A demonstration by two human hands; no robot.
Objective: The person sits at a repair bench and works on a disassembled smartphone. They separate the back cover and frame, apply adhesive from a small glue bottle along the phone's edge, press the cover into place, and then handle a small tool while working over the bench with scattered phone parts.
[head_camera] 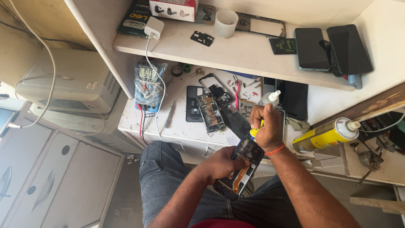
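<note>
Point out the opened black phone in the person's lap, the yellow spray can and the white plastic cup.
opened black phone (244, 169): head view, on its exposed inner middle.
yellow spray can (322, 135): head view, middle of its body.
white plastic cup (225, 23): head view, on its side wall.

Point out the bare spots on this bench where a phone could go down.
Bare bench shows between the tweezers and the opened phone. The upper shelf is bare ahead of the white cup. Crowded around the glue bottle.
</note>
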